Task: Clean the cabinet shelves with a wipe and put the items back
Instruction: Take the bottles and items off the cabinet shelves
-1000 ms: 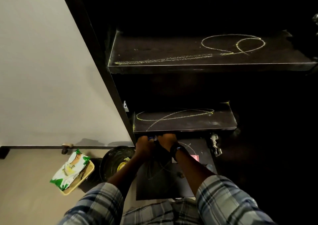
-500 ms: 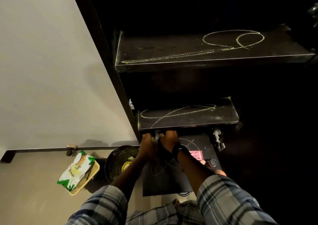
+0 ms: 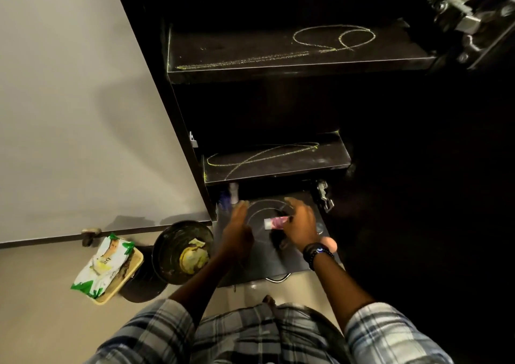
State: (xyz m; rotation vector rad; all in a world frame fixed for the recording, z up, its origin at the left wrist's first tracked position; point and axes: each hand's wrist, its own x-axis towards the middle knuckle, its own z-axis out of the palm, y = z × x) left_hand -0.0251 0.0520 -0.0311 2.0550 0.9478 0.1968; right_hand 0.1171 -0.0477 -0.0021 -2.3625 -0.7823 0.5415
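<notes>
The dark cabinet has three shelves. Yellow chalk scribbles mark the top shelf (image 3: pixel 250 57) and the middle shelf (image 3: pixel 328 158); the bottom shelf (image 3: pixel 267 263) carries a faint chalk circle. My left hand (image 3: pixel 238 231) hovers over the bottom shelf's left part, fingers straight, holding nothing. My right hand (image 3: pixel 302 224) is beside it and pinches a small pink tube (image 3: pixel 276 222) at its fingertips. A white bottle (image 3: pixel 233 192) stands at the shelf's back left corner, next to something blue (image 3: pixel 223 198). The wipes pack (image 3: pixel 101 266) lies on a tray on the floor to the left.
A black bin (image 3: pixel 170 241) holding a yellow-stained wipe sits on the floor beside the cabinet. A pink round item (image 3: pixel 329 245) lies by my right wrist. Metal hinges (image 3: pixel 323 196) jut out on the right side. The open white door (image 3: pixel 83 112) fills the left.
Both hands have drawn back from the bottom shelf's back left corner, where the white bottle now stands. My right hand has taken hold of the pink tube. The camera has moved closer.
</notes>
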